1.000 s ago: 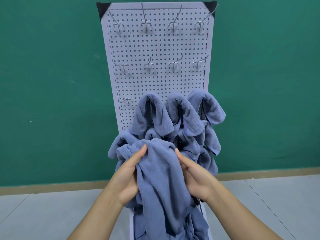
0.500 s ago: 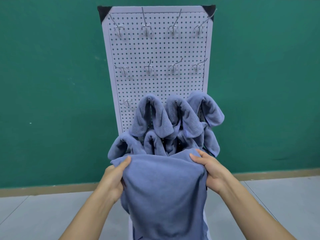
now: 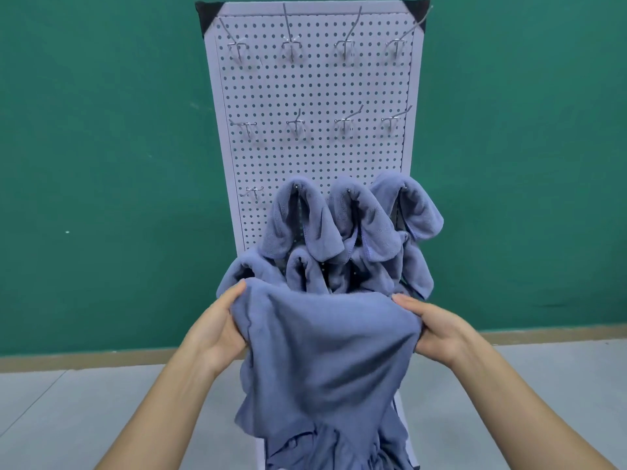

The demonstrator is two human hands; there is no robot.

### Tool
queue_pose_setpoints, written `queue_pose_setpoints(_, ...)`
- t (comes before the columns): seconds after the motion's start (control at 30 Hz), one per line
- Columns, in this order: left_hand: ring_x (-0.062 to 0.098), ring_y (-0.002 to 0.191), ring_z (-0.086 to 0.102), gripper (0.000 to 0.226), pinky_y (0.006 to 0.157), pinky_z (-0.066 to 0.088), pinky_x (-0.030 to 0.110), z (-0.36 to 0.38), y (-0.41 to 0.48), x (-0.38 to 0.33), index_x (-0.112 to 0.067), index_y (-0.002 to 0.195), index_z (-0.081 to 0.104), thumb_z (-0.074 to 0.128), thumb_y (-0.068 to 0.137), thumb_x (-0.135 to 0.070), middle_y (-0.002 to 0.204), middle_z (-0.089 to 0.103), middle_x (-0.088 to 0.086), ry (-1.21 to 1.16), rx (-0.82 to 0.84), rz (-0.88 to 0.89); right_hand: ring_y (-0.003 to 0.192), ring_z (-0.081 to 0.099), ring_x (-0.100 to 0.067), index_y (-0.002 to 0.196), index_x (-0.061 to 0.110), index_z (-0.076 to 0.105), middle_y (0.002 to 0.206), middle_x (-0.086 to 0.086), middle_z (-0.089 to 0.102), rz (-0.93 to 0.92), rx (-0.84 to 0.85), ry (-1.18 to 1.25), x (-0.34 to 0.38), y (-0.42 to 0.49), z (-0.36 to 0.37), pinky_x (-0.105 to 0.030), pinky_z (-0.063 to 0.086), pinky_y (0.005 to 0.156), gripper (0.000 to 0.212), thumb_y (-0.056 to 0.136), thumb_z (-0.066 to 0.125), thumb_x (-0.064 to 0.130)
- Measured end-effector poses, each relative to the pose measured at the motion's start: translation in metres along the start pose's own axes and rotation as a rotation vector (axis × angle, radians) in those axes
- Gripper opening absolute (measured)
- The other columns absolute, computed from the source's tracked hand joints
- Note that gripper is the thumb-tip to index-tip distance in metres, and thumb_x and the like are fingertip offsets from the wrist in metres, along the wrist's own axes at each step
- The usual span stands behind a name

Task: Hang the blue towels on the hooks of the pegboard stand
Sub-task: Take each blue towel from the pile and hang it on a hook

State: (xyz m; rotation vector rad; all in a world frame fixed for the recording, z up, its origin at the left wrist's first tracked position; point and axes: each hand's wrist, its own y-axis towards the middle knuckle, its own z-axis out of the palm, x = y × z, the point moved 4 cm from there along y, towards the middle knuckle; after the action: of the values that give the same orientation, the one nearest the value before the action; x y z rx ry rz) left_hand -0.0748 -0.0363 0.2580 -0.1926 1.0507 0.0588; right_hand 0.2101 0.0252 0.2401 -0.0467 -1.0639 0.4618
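We hold one blue towel (image 3: 325,351) spread in front of the lower part of a white pegboard (image 3: 315,79). Our left hand (image 3: 217,329) and right hand (image 3: 437,329) each grip a top corner, fingers (image 3: 407,301) clenched into the cloth. Hung towels (image 3: 298,225) crowd the pegboard's lower hooks. One bare hook (image 3: 254,192) sits near the pegboard's left edge beside them, and two rows of empty hooks (image 3: 295,123) stand higher up.

The thin hook could likely slip past the loose cloth, or our towel might snag and drag a neighbour off. The pegboard's base, the held towel's bottom edge and the hooks under the hung towels are hidden, so we cannot count the towels.
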Motion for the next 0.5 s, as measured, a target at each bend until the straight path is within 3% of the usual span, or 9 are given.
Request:
queue_pose_setpoints(0.07,0.018,0.09,0.068,0.029,0.083,0.05,0.035,-0.003,0.002,-0.001,-0.01,0.117,0.063,0.049,0.098,-0.028,0.099,0.073,0.007,0.026,-0.046,0.02,0.074,0.064,-0.012,0.116,0.016,0.057,0.091,0.0,0.069,-0.071,-0.087,-0.049,0.004,0.004,-0.005,-0.029,0.051,0.062,0.024,0.093,0.057,0.009)
queue_pose_setpoints(0.17,0.01,0.063,0.064,0.021,0.069,0.046,0.028,-0.011,0.003,-0.002,-0.015,0.109,0.064,0.054,0.096,-0.028,0.074,0.069,-0.001,0.102,-0.101,0.045,0.08,0.06,-0.013,0.128,0.017,0.052,0.101,-0.002,0.064,-0.122,-0.138,-0.071,0.007,0.007,-0.012,-0.029,0.047,0.066,0.037,0.092,0.059,0.01)
queue_pose_setpoints(0.3,0.013,0.07,0.058,0.017,0.069,0.042,0.028,-0.017,0.003,0.0,-0.016,0.103,0.066,0.056,0.094,-0.027,0.077,0.063,-0.001,0.109,-0.109,0.032,0.078,0.061,-0.012,0.124,0.02,0.054,0.099,0.001,0.065,-0.184,-0.111,-0.051,0.01,0.004,-0.011,-0.024,0.049,0.063,0.034,0.092,0.06,0.014)
queue_pose_setpoints(0.4,0.011,0.069,0.062,0.015,0.071,0.045,0.028,-0.016,0.004,0.001,-0.016,0.098,0.065,0.053,0.096,-0.026,0.07,0.069,-0.003,0.072,-0.103,0.017,0.082,0.067,-0.015,0.114,0.016,0.064,0.102,-0.003,0.07,-0.014,0.036,-0.12,-0.002,-0.004,-0.002,-0.027,0.054,0.066,0.024,0.091,0.06,0.024)
queue_pose_setpoints(0.47,0.011,0.071,0.063,0.015,0.074,0.047,0.028,-0.016,0.002,0.003,-0.016,0.097,0.065,0.053,0.096,-0.025,0.07,0.07,-0.003,0.066,-0.106,0.005,0.09,0.066,-0.019,0.123,0.007,0.06,0.117,-0.011,0.067,0.092,0.031,-0.273,-0.017,-0.004,-0.004,-0.031,0.054,0.072,0.036,0.089,0.063,0.017)
queue_pose_setpoints(0.5,0.011,0.073,0.063,0.016,0.074,0.048,0.028,-0.018,0.002,0.003,-0.016,0.097,0.065,0.053,0.096,-0.025,0.07,0.071,-0.003,0.074,-0.11,0.001,0.086,0.065,-0.018,0.126,0.007,0.056,0.115,-0.012,0.067,0.065,-0.023,-0.295,-0.018,-0.002,-0.006,-0.031,0.053,0.069,0.039,0.089,0.064,0.013)
